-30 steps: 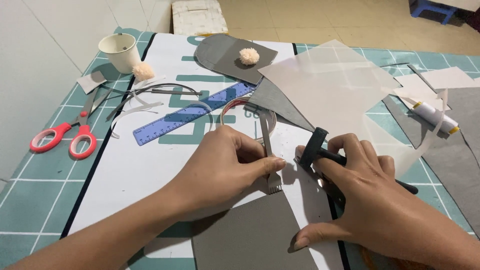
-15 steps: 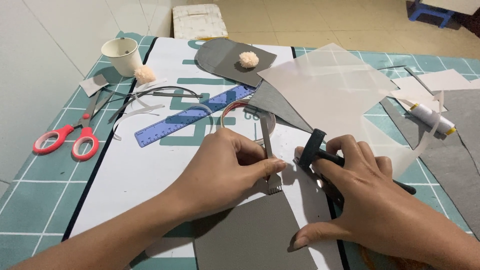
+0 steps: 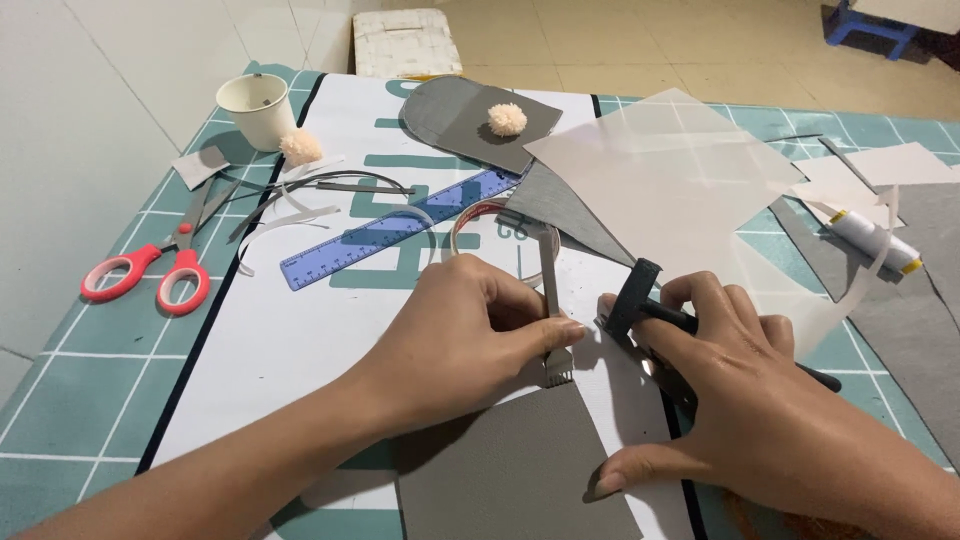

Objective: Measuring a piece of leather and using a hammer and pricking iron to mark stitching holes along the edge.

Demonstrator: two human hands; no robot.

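Low in the middle of the frame, the left hand [image 3: 470, 330] has its fingers clamped on a slim metal pronged punch [image 3: 552, 310], which stands nearly upright with its toothed end resting on the top edge of a grey leather sheet [image 3: 510, 470]. The sheet lies on the bench at the bottom centre, over a white printed board [image 3: 290, 340].

Just right of the punch, the right hand [image 3: 745, 400] has its fingers closed around the black handle of a small mallet [image 3: 640, 300], whose dark head sits close beside the punch's shaft; the thumb presses down on the sheet's right edge.

At the left of the frame, red-handled scissors [image 3: 150, 275] lie on the green cutting mat [image 3: 60, 400]. A blue ruler [image 3: 400, 240] lies slantwise above the hands, with thin grey strips [image 3: 310, 195] curling near it. In the upper left stands a white paper cup [image 3: 255, 105], with a cream pompom [image 3: 300, 148] just beside it. A second pompom [image 3: 507, 118] rests on a rounded grey piece [image 3: 450, 115] at top centre. A translucent sheet [image 3: 680, 180] spreads across the upper right, and a spool of white thread [image 3: 875, 240] lies at the far right.
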